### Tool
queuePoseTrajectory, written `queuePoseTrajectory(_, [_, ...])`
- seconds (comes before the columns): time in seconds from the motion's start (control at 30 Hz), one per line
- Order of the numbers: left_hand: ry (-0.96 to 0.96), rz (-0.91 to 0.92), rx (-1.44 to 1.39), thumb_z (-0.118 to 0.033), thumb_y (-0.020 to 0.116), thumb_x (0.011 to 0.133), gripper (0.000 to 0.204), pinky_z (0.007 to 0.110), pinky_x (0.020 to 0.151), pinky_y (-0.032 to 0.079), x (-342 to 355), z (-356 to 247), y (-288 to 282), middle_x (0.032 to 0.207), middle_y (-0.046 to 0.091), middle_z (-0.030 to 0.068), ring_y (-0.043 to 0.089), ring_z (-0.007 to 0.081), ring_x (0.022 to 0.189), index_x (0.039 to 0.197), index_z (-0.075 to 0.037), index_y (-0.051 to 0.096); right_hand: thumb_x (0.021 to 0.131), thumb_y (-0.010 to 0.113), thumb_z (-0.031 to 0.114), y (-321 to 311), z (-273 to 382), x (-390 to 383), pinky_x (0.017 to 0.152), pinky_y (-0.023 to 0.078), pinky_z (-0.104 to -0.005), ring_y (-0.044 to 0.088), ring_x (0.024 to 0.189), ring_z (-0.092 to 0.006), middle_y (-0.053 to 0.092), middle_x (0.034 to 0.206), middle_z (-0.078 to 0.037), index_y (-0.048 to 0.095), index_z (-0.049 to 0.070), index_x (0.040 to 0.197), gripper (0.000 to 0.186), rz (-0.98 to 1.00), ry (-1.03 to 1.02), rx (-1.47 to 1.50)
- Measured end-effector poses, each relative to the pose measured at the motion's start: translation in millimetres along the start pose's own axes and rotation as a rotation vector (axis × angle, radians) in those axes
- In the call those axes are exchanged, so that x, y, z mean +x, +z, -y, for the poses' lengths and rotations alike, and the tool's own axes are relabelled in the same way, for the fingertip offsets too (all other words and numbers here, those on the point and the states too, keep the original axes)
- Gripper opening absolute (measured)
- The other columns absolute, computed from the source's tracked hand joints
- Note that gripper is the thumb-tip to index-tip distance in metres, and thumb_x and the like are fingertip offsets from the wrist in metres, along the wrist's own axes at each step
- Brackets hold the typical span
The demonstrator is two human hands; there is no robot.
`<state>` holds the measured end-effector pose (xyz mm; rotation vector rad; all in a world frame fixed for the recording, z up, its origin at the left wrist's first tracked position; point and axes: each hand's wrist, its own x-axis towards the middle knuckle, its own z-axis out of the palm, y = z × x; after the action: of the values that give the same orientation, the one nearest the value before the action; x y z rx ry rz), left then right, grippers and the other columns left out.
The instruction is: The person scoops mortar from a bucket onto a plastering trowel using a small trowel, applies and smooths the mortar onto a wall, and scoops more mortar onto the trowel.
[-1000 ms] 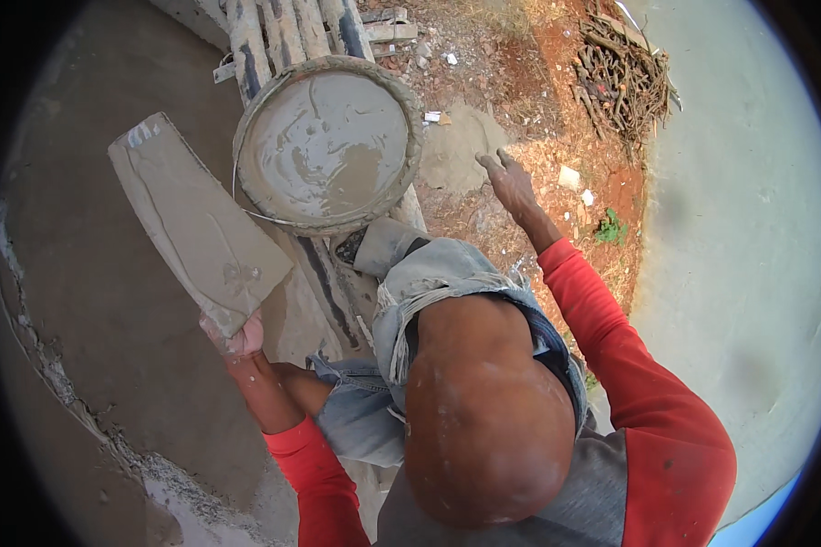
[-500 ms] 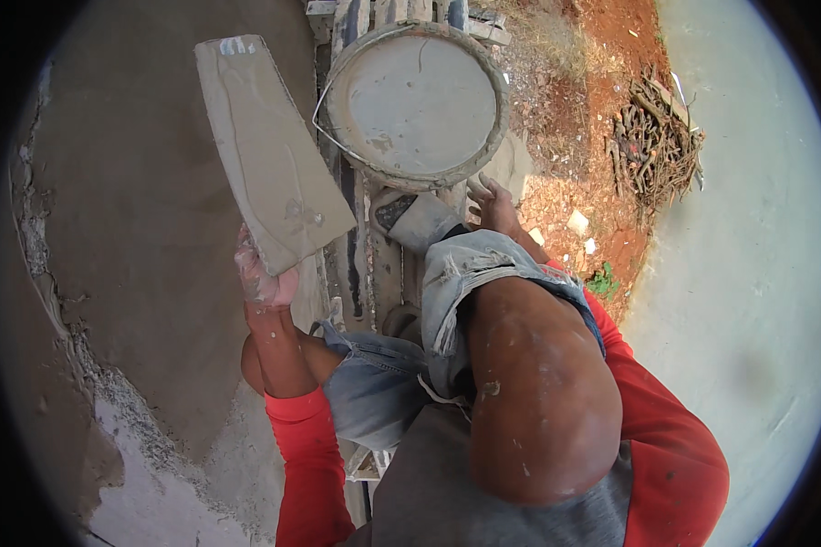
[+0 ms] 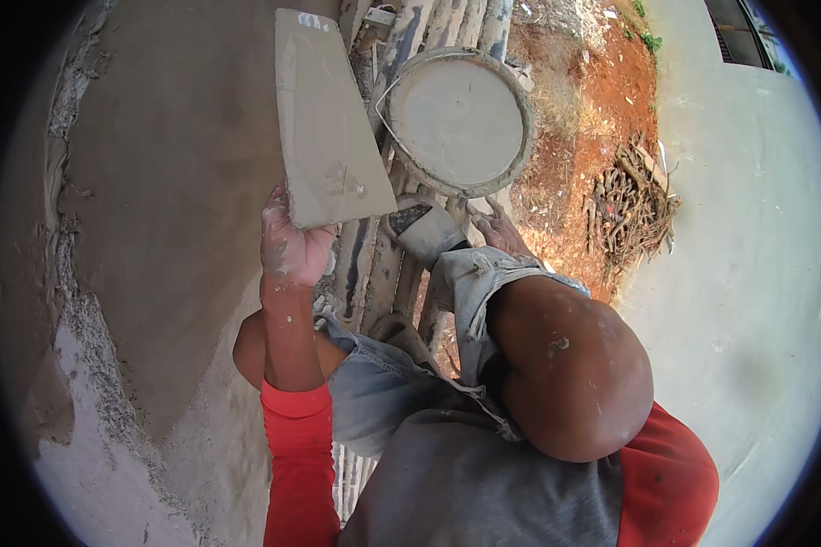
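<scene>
A tapered flat board (image 3: 328, 128), coated with wet grey mortar, tilts up over the left side of the planks. My left hand (image 3: 294, 239), smeared with mortar, is closed on its near end; part of the grip lies behind the board. To the right of the board is a round bucket (image 3: 463, 118) with a wire handle, filled nearly to its rim with smooth grey mix. My right hand (image 3: 502, 230) rests low beside the bucket's near edge, fingers apart and holding nothing visible. Its forearm is mostly hidden behind my bent knee.
Bucket and shoes (image 3: 426, 232) stand on rough wooden planks (image 3: 360, 264). A wet-plastered wall (image 3: 164, 182) runs along the left, with a ragged edge and a paler patch lower down. On the right are reddish soil, a heap of sticks (image 3: 629, 205) and a pale wall (image 3: 748, 228).
My view has shifted, and the bucket now appears farther right and slightly lower. The board in my left hand has moved up and right and turned more upright. My right hand stays beside the bucket.
</scene>
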<state>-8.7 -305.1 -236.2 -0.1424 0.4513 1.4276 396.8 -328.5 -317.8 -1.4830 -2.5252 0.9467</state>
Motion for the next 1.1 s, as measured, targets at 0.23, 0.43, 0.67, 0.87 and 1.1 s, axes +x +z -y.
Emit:
queuePoseTrajectory(0.23, [-0.021,0.001,0.03,-0.023,0.048,0.106,0.033,0.041,0.106,0.054,11.6,20.4,16.8,0.133,0.066,0.0081,0.064,0.0232,0.123,0.131,-0.004,0.06,0.094,0.063,0.044,33.3,-112.9,-63.7,0.104,0.051,-0.0459,0.061,0.121,-0.0412,0.069,0.126,-0.008,0.066,0.011,0.13,0.049,0.252,0.576,0.03])
queuePoseTrajectory(0.43, [0.067,0.024,0.079,-0.021,0.047,0.106,0.035,0.039,0.105,0.055,-9.7,-1.0,19.5,0.133,0.065,0.0097,0.065,0.0224,0.122,0.132,-0.001,0.059,0.093,0.065,0.043,30.6,-66.9,-59.9,0.104,0.05,-0.0455,0.06,0.122,-0.04,0.068,0.128,-0.009,0.066,0.011,0.13,0.049,0.294,0.636,0.057])
queuePoseTrajectory(0.67, [0.088,0.036,0.131,-0.012,0.045,0.105,0.033,0.034,0.101,0.056,-1.7,0.1,32.8,0.125,0.069,0.0099,0.068,0.0179,0.113,0.13,0.002,0.062,0.091,0.066,0.042,-31.9,-20.4,-87.9,0.105,0.049,-0.0449,0.059,0.123,-0.0386,0.066,0.13,-0.009,0.067,0.011,0.13,0.049,0.253,0.622,0.01])
queuePoseTrajectory(0.87, [0.102,0.077,0.156,-0.014,0.047,0.106,0.03,0.032,0.091,0.058,-7.7,-7.0,41.7,0.12,0.071,0.0086,0.069,0.015,0.106,0.124,0.001,0.065,0.09,0.068,0.041,-97.4,31.0,-100.0,0.105,0.049,-0.0444,0.059,0.123,-0.0374,0.065,0.131,-0.01,0.067,0.011,0.13,0.05,0.201,0.619,-0.035])
queuePoseTrajectory(1.1, [0.097,0.167,0.224,-0.016,0.048,0.106,0.03,0.032,0.088,0.059,-12.4,-10.6,47.5,0.118,0.07,0.0093,0.068,0.0157,0.104,0.123,0.001,0.066,0.089,0.069,0.039,-141.8,69.1,-106.0,0.106,0.048,-0.0439,0.058,0.124,-0.036,0.063,0.133,-0.01,0.067,0.011,0.13,0.05,0.128,0.624,-0.058])
